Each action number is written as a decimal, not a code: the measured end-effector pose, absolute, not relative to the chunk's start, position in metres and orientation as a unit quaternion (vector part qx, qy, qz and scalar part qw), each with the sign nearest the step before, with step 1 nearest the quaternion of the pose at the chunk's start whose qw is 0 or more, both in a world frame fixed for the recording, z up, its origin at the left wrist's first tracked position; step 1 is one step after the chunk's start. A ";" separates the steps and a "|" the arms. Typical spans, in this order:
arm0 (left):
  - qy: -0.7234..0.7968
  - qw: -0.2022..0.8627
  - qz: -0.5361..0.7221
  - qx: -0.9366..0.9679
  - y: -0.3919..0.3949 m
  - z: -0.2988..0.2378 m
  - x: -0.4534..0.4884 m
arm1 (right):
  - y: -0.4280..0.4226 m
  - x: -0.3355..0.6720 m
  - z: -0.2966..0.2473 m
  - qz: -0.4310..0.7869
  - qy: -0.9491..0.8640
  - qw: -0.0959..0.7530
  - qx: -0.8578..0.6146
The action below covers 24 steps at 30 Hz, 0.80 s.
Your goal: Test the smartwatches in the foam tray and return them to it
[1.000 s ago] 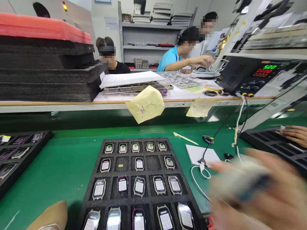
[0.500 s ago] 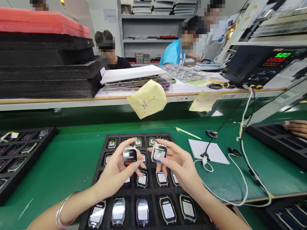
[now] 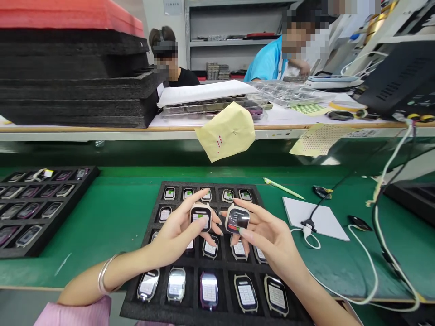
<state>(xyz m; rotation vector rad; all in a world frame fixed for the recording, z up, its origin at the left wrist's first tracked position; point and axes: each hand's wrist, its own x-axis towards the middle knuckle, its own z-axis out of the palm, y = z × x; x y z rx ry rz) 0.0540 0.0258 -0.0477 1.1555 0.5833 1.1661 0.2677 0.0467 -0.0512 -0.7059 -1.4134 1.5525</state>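
Observation:
My left hand (image 3: 180, 226) is closed around a smartwatch case without a strap (image 3: 200, 217), its thumb lying on the lit screen, which shows a green patch. In my right hand (image 3: 268, 231) is a second strapless smartwatch (image 3: 237, 219), gripped at its edges; its dark screen has small text and a red strip. Both watches are held above a black foam tray (image 3: 193, 312) with rows of compartments. Several lit watch cases sit in it, among them a purple-framed watch (image 3: 209, 290) in the front row. My hands hide some of the middle compartments.
Another foam tray with watches (image 3: 50, 203) lies at the left. On the right are a white pad (image 3: 314, 217), a green pen (image 3: 283, 188) and a looping white cable (image 3: 375, 267). A shelf edge (image 3: 170, 136) carries stacked black foam (image 3: 74, 99). Two people sit beyond.
The left watch's screen has gone from dark with a red strip to a lit page with green. The right one's light page has turned dark with red. My view has shifted left.

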 end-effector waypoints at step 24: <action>0.299 0.583 0.518 0.549 0.027 -0.050 0.054 | 0.043 0.268 -0.059 0.626 -0.546 0.450 -0.326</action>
